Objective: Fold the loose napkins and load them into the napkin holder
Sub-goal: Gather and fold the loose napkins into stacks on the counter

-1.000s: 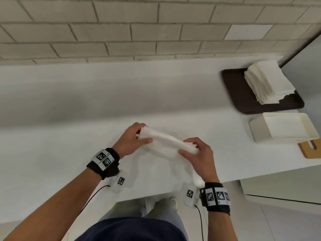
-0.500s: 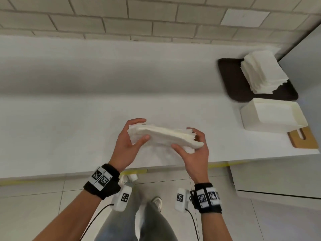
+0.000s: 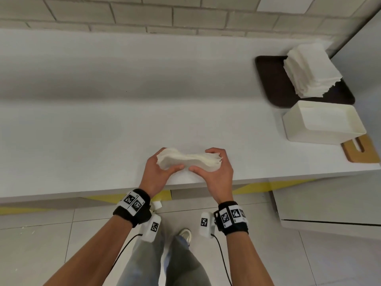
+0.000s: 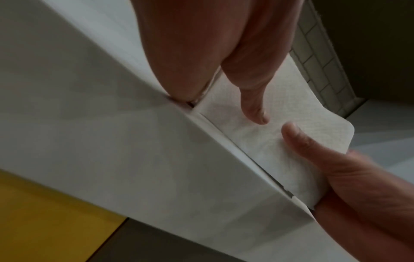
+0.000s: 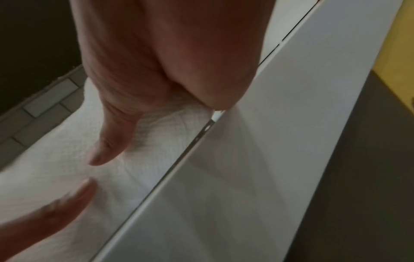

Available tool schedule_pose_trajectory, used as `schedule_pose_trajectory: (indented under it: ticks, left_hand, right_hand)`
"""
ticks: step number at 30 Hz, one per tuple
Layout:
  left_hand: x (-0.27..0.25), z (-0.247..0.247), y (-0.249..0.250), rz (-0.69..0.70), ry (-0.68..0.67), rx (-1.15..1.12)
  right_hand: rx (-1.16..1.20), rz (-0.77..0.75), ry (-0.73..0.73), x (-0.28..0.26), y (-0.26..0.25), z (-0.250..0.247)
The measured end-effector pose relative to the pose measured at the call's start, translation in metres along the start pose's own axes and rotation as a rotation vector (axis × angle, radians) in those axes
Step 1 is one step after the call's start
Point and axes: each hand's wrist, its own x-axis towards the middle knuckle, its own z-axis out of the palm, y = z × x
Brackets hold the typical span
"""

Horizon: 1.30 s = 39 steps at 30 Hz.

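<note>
- The left hand (image 3: 157,172) is gripping the left end of a folded bundle of white napkins (image 3: 188,159), its thumb lying across the near face and its fingers curling behind the far side.
- The right hand (image 3: 214,172) is gripping the right end of the same bundle in the same way, thumb on the near face, fingers wrapping over the top edge.
- The two thumb tips are nearly meeting at the middle of the bundle, as the left wrist view is showing on the textured paper (image 4: 280,138).
- The bundle is being held just above the near edge of the white table (image 3: 103,131), sagging a little in the middle, with its layered edges fanning at the right end.
- In the right wrist view the right thumb (image 5: 112,138) is pressing into the paper (image 5: 67,168) beside the table edge.
- Well apart, at the far right of the table, an open white napkin holder (image 3: 292,129) is sitting with its rim up.
- Just behind it a dark tray (image 3: 272,83) is carrying a tall stack of white napkins (image 3: 311,73).
- A wooden board (image 3: 369,151) is lying partly under the holder's right end.
- A brick wall (image 3: 144,15) is running behind the table.
- Grey trouser legs (image 3: 181,261) and a shoe are standing on the tiled floor (image 3: 41,244).
</note>
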Motion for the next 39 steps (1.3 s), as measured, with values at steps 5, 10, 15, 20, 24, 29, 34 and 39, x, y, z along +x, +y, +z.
schedule_pose_trajectory:
  ticks: [5,10,15,20,24,29,34,39]
  left_hand:
    - [0.005,0.000,0.004,0.022,0.078,0.020]
    - [0.007,0.017,-0.001,0.014,0.025,0.058]
    - [0.017,0.028,0.012,0.073,0.086,0.028]
    - [0.019,0.040,0.010,-0.017,0.104,0.032]
    - [0.017,0.034,0.019,0.049,0.075,-0.022]
    - [0.015,0.044,0.005,0.008,-0.033,0.059]
    - [0.017,0.050,0.010,0.138,-0.036,-0.065]
    - [0.021,0.046,0.005,0.172,-0.125,0.157]
  right_hand:
    - [0.015,0.020,0.071,0.005,0.011,-0.021]
    - [-0.013,0.012,0.034,0.008,0.016,-0.019]
    - [0.080,0.019,0.156,0.013,0.010,-0.025]
    - [0.109,0.070,0.089,0.016,0.003,-0.021]
    - [0.189,0.023,0.093,0.020,-0.003,-0.048]
    - [-0.002,-0.039,0.004,0.022,0.008,-0.055]
    - [0.023,-0.158,0.073,0.021,0.004,-0.065]
    - [-0.276,-0.345,-0.071,0.030,0.016,-0.080]
